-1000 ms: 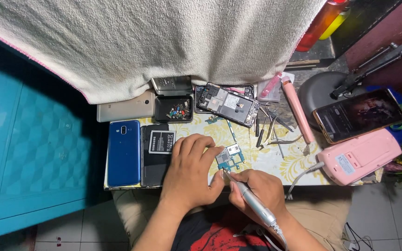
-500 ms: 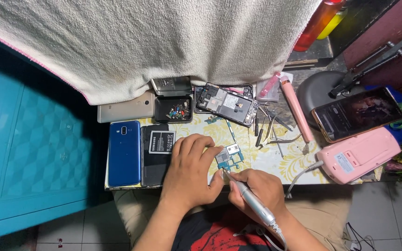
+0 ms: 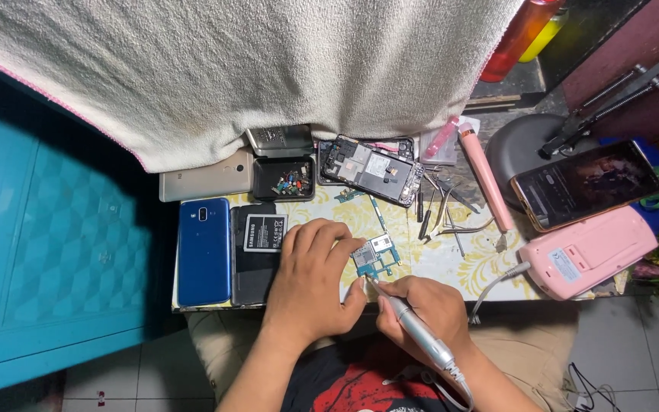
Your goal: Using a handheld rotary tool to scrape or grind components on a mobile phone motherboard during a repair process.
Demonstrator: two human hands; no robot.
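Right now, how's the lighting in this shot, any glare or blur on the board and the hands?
Head view: bright, even light on the board, left hand and right hand, all sharp; the door at the side lies in deep shadow; faint reflection on the phone screen.

The left hand hides part of the circuit board; the tray's small parts are too tiny to identify.

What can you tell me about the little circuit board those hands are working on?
The circuit board is small and blue-green with silvery metal shields. It lies flat on the yellow-patterned table. The left hand steadies its left edge with its fingertips; the right hand touches a grey pen-shaped tool to its lower edge.
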